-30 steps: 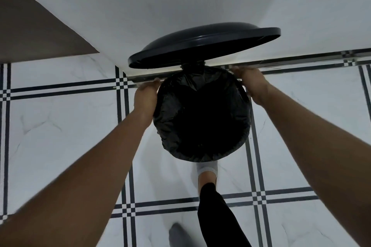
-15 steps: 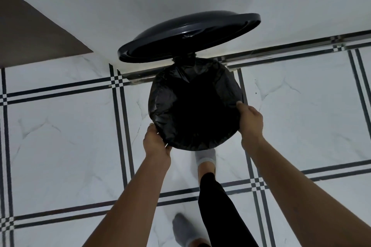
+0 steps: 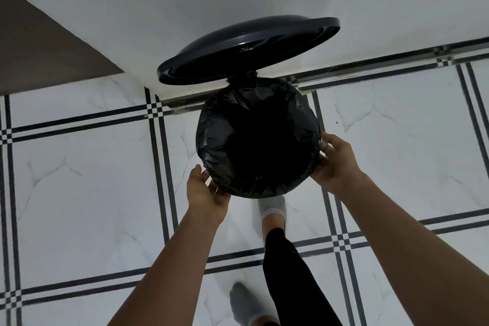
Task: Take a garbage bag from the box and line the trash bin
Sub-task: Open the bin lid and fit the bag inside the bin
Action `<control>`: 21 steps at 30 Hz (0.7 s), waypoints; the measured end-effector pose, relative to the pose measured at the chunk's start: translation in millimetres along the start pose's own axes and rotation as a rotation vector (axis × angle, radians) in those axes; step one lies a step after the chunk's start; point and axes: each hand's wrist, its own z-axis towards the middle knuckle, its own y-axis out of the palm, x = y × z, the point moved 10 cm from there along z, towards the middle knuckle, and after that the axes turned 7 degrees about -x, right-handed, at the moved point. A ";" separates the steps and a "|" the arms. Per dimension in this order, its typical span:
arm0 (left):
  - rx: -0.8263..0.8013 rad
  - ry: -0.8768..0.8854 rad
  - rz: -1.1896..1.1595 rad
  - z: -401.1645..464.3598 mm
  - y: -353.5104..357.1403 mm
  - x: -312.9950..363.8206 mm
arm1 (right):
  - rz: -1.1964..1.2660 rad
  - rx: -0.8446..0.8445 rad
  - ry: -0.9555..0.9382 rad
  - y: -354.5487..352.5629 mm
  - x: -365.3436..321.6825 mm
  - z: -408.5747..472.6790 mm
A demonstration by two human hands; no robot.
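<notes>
Fingers (image 3: 205, 176) of the left hand (image 3: 205, 194) are spread open against the lower-left rim of the trash bin (image 3: 258, 137); right hand (image 3: 334, 164) is likewise open, pressed on the right rim. Black garbage bag (image 3: 211, 137) is seen folded over the whole rim. Lid (image 3: 246, 53) is held raised behind; a socked foot (image 3: 272, 209) is placed at the bin's base on the tiled floor (image 3: 79, 193).
</notes>
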 end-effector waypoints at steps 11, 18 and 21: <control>-0.035 -0.017 -0.054 0.0 -1.1 -4.8 | -0.042 0.067 -0.091 -5.6 -0.5 -2.7; 0.007 0.023 0.040 3.1 -2.2 9.0 | -0.195 0.095 -0.146 1.2 -21.0 1.9; 0.000 0.029 0.042 2.7 4.7 14.0 | -0.233 0.106 -0.163 5.6 -26.6 3.3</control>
